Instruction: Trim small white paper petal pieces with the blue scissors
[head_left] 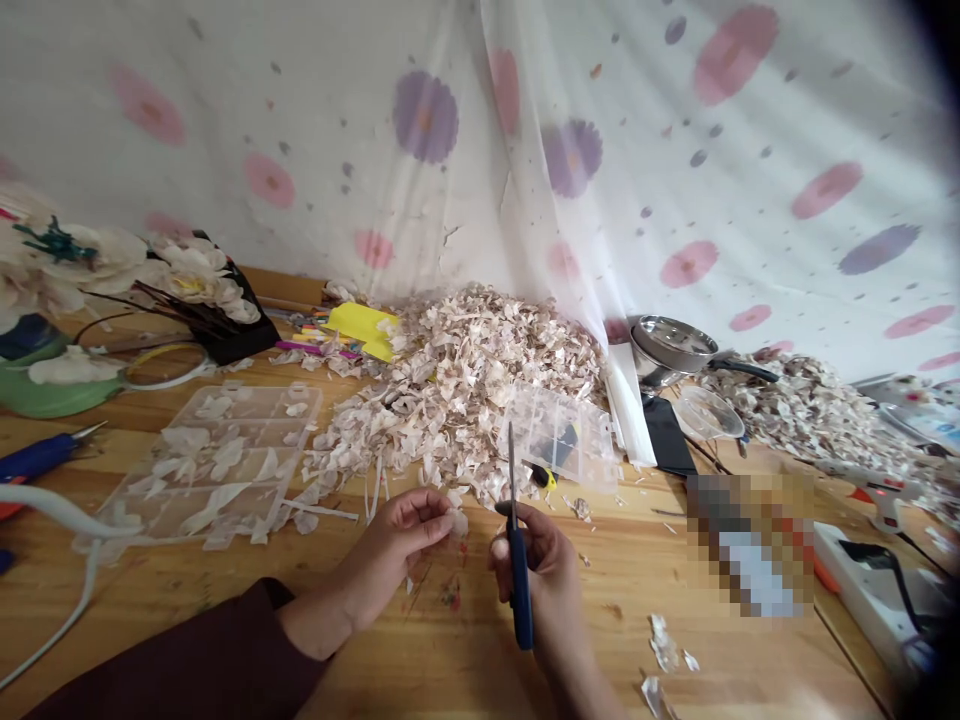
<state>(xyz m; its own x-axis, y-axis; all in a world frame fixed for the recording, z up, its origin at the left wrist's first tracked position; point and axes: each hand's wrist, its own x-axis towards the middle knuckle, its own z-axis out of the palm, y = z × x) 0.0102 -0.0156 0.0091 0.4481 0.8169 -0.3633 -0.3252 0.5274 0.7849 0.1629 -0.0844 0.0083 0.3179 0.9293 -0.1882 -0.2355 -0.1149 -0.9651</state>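
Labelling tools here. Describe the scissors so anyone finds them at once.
On the wooden table, find the big pile of pale flakes. Below it in view, the right hand holds the scissors. A dark blue handle and slim blade pointing towards the pile set them apart from the yellow-and-black item nearby.

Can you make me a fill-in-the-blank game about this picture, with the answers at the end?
1. The left grip pinches a pale flake, while the right grip holds ____.
2. The pan stands to the ____ of the big middle pile.
3. The curtain has big pink and ____ flowers.
4. The bright sheet by that pile is ____.

Missing words: scissors; right; purple; yellow.
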